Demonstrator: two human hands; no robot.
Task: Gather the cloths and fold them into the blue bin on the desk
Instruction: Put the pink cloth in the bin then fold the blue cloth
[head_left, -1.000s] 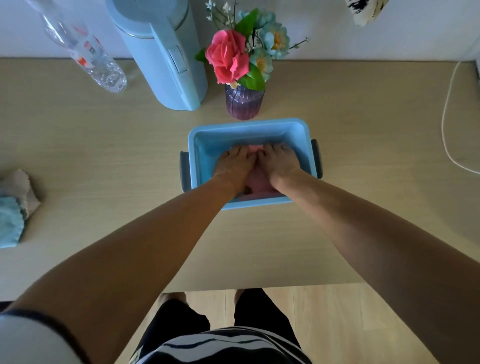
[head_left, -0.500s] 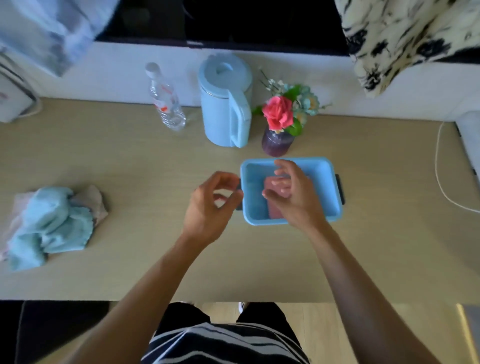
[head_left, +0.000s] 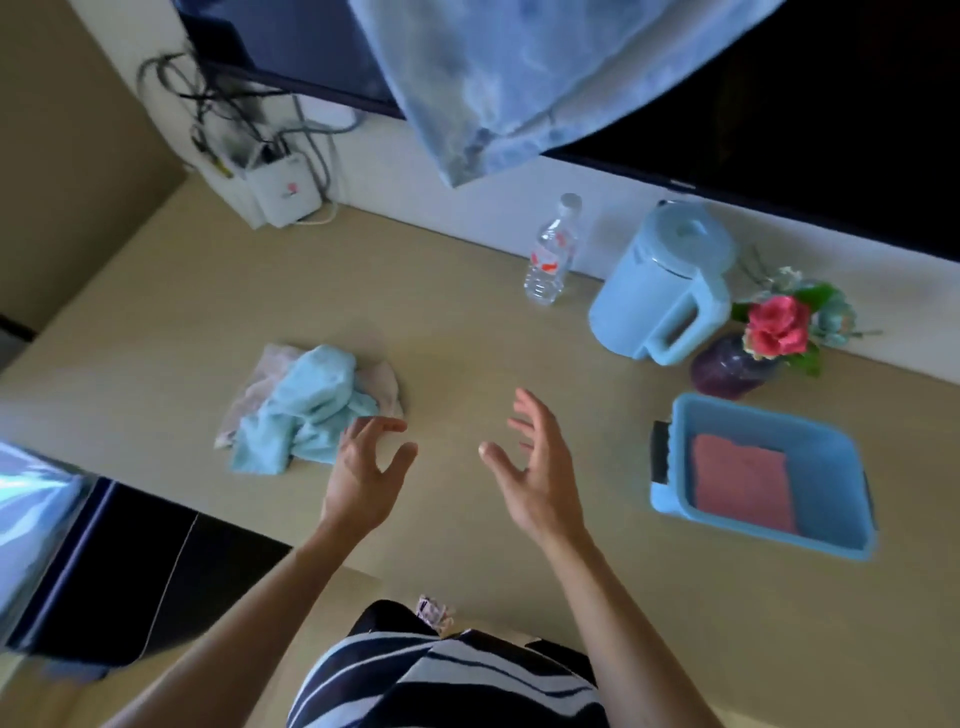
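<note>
The blue bin (head_left: 831, 447) sits on the desk at the right, with a folded pink cloth (head_left: 740, 480) lying flat inside it. A crumpled light blue cloth (head_left: 304, 402) lies in a heap at centre left, on top of a pale pinkish cloth (head_left: 382, 382). My left hand (head_left: 363, 470) hovers open just right of the heap, fingertips near the blue cloth's edge. My right hand (head_left: 537, 470) is open too, fingers spread, above bare desk between the heap and the bin. Neither hand holds anything.
A light blue kettle (head_left: 660, 293), a clear water bottle (head_left: 553, 252) and a purple vase (head_left: 730, 366) with flowers stand along the back of the desk. A white box (head_left: 283, 189) with cables sits at the back left corner. Patterned fabric (head_left: 519, 78) hangs overhead.
Both hands came out of the bin, leaving the folded pink cloth inside, and moved left toward the cloth heap. The view swung left and tilted.
</note>
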